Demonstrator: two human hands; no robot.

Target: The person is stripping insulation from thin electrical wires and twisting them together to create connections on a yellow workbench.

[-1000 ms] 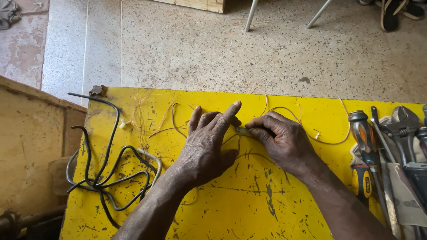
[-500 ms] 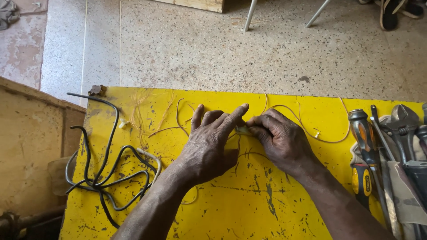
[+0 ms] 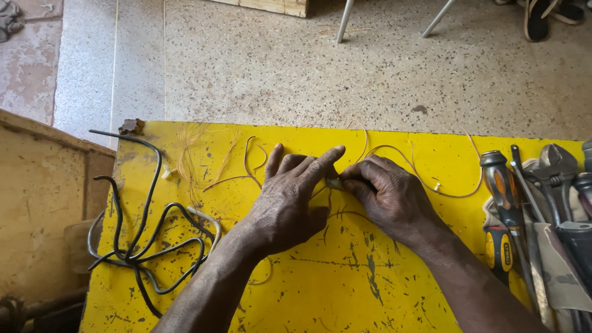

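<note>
My two hands meet at the middle of a scratched yellow table top point(image 3: 345, 290). My left hand point(image 3: 290, 197) lies palm down, its index finger stretched to the right onto a small pale piece point(image 3: 335, 183). My right hand point(image 3: 385, 194) pinches that same piece from the right with curled fingers. Thin copper-coloured wire strands point(image 3: 431, 185) loop out from between the hands across the table. What the piece is cannot be made out; the fingers hide most of it.
A tangle of black cable point(image 3: 142, 240) lies on the table's left part. Screwdrivers point(image 3: 502, 191), pliers point(image 3: 555, 172) and other tools sit at the right edge. A wooden box point(image 3: 37, 197) stands to the left. Speckled floor point(image 3: 277, 68) and metal legs point(image 3: 345, 18) lie beyond.
My left index finger has lowered and stretched further right onto the small piece. My right hand has stayed on it with hardly any shift.
</note>
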